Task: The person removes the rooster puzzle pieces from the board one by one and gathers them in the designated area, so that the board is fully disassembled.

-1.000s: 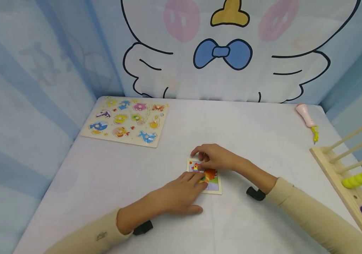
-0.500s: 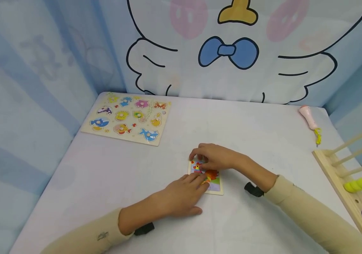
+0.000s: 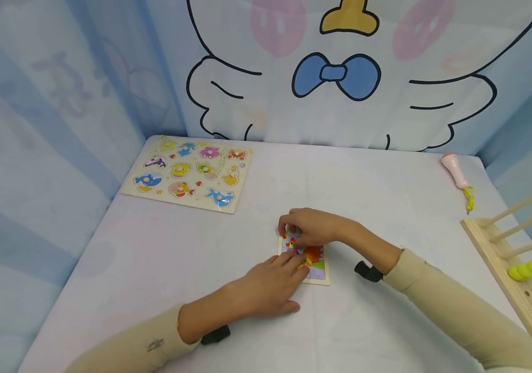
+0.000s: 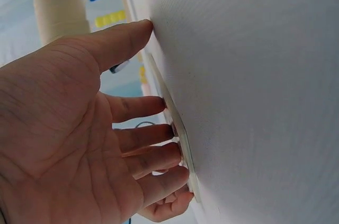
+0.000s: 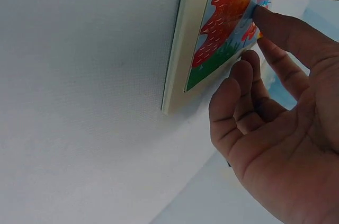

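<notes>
A small, wooden-framed picture puzzle, brightly coloured with red and green areas, lies flat on the white table in front of me. My left hand rests its extended fingertips on the puzzle's near left part, thumb out to the side on the tablecloth. From the far side, my right hand holds the puzzle, thumb on the picture and index finger at the far edge. The right wrist view shows that thumb touching the printed face, the other fingers curled. In the left wrist view only the puzzle's thin edge shows.
A peg puzzle board with sea-animal pieces lies at the back left. Toward the right edge stands a wooden bead rack with yellow and blue beads. Behind it lies a pink pen-like object with a yellow strap. Printed curtains surround the table.
The head view has shifted slightly. My right hand's fingers have drawn in closer to the puzzle's far edge. The left hand stays on the puzzle, almost unmoved.
</notes>
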`<state>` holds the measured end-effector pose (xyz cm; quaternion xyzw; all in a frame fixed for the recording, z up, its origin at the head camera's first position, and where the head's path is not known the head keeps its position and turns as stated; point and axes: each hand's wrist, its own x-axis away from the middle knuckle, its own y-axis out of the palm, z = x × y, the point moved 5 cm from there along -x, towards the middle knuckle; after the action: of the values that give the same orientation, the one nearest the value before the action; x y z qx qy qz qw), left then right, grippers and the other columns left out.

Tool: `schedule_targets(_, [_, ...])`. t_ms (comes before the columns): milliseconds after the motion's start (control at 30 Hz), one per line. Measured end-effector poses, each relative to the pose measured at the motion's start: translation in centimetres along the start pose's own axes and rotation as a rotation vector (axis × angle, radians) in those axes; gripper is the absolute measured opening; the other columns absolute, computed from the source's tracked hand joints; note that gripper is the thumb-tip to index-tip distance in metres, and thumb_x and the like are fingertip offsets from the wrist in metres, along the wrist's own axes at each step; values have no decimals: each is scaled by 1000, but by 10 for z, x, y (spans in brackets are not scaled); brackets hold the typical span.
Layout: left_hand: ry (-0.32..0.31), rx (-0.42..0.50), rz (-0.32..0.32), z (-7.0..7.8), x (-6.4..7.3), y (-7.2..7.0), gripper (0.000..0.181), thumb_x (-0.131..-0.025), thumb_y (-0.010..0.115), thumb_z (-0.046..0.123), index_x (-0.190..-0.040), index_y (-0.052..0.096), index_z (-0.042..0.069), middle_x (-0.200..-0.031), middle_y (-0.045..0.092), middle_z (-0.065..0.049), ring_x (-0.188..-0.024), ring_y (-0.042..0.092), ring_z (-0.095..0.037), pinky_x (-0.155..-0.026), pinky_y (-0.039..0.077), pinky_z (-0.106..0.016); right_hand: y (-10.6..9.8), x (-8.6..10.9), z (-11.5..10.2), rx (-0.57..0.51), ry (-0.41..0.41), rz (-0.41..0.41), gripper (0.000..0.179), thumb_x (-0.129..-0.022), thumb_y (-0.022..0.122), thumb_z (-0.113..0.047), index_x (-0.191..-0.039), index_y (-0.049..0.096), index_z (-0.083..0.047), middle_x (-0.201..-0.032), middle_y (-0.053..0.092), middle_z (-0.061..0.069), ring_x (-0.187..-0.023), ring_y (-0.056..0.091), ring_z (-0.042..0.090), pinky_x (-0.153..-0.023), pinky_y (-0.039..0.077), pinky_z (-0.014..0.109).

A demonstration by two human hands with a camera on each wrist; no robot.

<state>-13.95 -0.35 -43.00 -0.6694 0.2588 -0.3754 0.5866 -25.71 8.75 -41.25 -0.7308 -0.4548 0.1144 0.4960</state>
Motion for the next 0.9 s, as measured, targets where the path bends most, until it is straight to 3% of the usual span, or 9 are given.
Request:
schedule_targets(133, [-16, 30, -5, 1, -2, 0, 75, -91, 62, 58, -145, 41, 11, -155, 30, -11, -139, 31, -26, -110, 29, -33, 1, 2, 0, -32, 13, -10, 26, -88, 70, -7, -111, 61, -17, -97, 57, 1, -82, 53, 16, -72, 49, 29])
schedule_targets(467, [-54, 37, -38, 1, -7, -6, 72, -88, 65, 59, -139, 43, 14, -154, 31, -11, -132, 35, -25, -97, 44, -39, 1, 4, 7, -146, 28, 62, 27, -86, 74, -6, -109, 60, -12, -94, 62, -1, -81, 58, 14, -74, 51, 29])
schedule_targets(667, [-62, 68, -78, -4, -10, -4, 75, -87, 63, 61, -143, 40, 16, -158, 25, -11, -135, 30, -25, -100, 40, -38, 0, 1, 17, -180, 4, 110, 17, -85, 75, -6, -98, 66, -12, -87, 64, -5, -82, 59, 12, -78, 50, 29])
schedule_targets(900, [-51, 95, -94, -8, -13, -3, 77, -87, 63, 63, -145, 39, 18, -159, 23, -12, -134, 30, -25, -104, 36, -40, 1, 0, 24, -254, 8, 89, 11, -87, 74, -8, -95, 67, -13, -83, 61, -3, -80, 57, 16, -75, 48, 31])
